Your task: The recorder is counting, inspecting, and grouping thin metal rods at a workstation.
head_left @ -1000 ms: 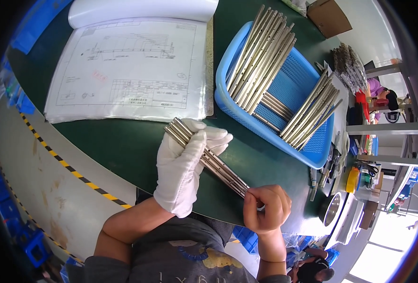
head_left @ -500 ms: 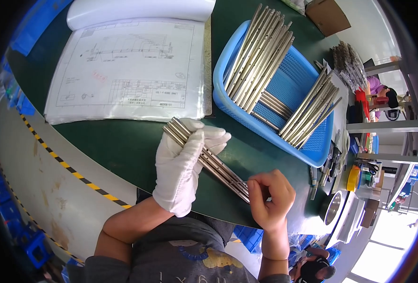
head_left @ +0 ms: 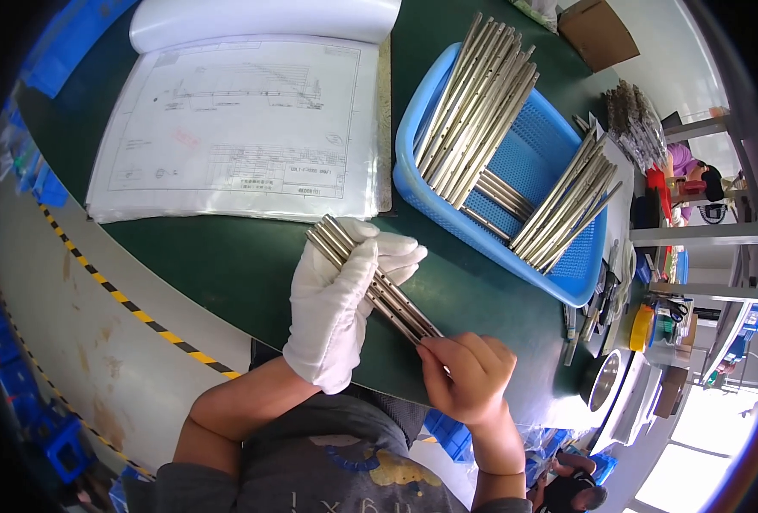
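My left hand (head_left: 334,299), in a white glove, is wrapped round a bundle of metal rods (head_left: 389,299). The rods are shiny, have small holes along their sides, and slant down to the right over the table. Their upper ends stick out above the glove. My bare right hand (head_left: 473,374) is closed in a pinch at the bundle's lower ends, thumb and forefinger against them. The thin metal pin it held a moment earlier is now mostly hidden by the fingers.
A blue plastic basket (head_left: 405,175) holds two piles of similar rods. An open folder of drawings (head_left: 251,162) lies at the far left of the green table (head_left: 225,256). Hand tools, yellow tape (head_left: 642,327) and a metal bowl (head_left: 603,381) are to the right. Other people are in the background.
My right hand has moved left and slightly down, from beside the rods onto their lower ends. The pin between its fingers is no longer plainly visible. My left hand keeps its grip.
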Demonstrator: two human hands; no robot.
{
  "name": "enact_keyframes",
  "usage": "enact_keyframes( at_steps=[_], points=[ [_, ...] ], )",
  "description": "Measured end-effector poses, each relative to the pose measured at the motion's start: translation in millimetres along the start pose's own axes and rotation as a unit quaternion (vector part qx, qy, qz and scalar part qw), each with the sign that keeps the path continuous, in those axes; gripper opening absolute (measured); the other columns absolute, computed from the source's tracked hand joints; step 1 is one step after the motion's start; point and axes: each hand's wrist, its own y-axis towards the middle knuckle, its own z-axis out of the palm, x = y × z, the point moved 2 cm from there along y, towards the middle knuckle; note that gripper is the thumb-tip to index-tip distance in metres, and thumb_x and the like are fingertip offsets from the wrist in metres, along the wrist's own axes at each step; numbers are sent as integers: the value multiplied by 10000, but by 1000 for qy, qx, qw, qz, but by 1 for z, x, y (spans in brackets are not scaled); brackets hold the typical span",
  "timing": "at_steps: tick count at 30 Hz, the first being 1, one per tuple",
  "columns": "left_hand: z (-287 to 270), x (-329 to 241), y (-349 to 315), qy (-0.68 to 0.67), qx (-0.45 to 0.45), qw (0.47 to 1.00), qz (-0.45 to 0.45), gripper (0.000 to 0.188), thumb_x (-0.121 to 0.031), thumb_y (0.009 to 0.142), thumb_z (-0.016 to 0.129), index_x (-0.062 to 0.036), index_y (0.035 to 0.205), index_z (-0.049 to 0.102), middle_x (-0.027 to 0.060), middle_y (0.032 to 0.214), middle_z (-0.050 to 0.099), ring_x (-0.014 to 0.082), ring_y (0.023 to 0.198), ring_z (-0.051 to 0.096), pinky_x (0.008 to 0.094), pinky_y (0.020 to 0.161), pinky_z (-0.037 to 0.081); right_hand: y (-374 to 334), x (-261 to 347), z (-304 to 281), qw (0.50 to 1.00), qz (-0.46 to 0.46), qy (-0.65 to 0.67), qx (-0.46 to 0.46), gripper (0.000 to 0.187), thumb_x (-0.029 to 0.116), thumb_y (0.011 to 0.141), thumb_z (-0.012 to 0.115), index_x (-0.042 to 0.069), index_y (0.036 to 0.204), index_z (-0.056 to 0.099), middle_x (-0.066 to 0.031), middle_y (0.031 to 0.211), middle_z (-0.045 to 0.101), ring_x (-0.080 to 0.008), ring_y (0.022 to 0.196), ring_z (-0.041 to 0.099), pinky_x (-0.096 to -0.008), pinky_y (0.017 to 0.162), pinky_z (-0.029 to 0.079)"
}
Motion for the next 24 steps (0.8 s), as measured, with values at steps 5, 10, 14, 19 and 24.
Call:
enact_keyframes(
  at_steps=[5,10,14,19,24],
  points=[
    [0,1,0,-8,4,1000,4,165,-108,943,389,-57,1099,409,141,1017,584,259,991,588,382,875,476,-3,6,-16,995,36,-5,-90,115,-19,642,648,56,704,586,-33,545,497,-153,405,440,-266,395,324],
    [1,0,0,-11,5,1000,4,159,-102,943,388,-57,1094,411,141,1016,582,256,988,588,376,875,476,16,2,-17,997,42,-42,-58,183,-25,653,671,38,790,567,-46,596,537,-178,428,478,-274,387,347],
    [1,1,1,-51,-10,999,5,108,-65,929,424,-42,1033,444,159,992,601,238,929,612,357,863,487,23,-3,-5,997,31,10,-75,159,-19,670,669,31,782,567,-55,604,537,-187,428,480,-275,384,352],
    [1,1,1,-54,-14,998,3,103,-58,927,425,-39,1025,451,157,987,603,231,927,612,351,856,493,22,-6,0,997,34,11,-72,152,-14,672,672,34,775,571,-58,610,537,-193,427,475,-276,382,351],
    [0,1,1,-21,3,1000,-2,164,-86,942,384,-51,1098,420,141,1016,581,251,985,590,365,869,484,25,3,-2,995,-28,-71,-60,159,10,657,678,52,778,584,-27,582,490,-170,425,465,-271,373,333]
  ],
)
